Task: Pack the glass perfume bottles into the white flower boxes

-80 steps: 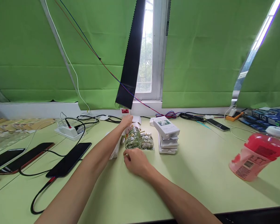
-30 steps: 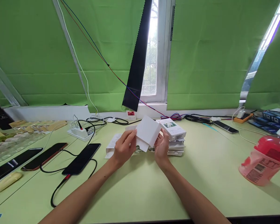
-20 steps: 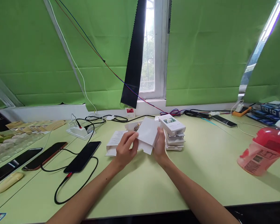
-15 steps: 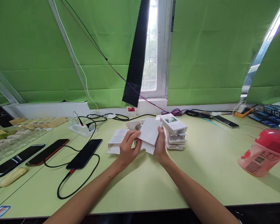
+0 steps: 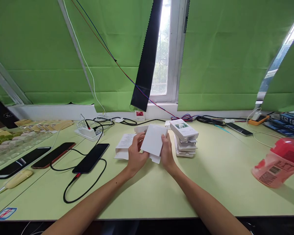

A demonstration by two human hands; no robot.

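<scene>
Both hands hold one white carton above the desk (image 5: 210,182).
We grip the white carton (image 5: 153,139) with left hand (image 5: 135,156) and right hand (image 5: 167,155) closed on opposite edges, apparently steadying it; box stack (image 5: 185,140) sits just beside.

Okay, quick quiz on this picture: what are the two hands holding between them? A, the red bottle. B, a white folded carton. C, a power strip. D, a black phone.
B: the left hand and right hand grip a white folded carton from either side above the table; the black phone and red bottle lie apart, untouched.
</scene>
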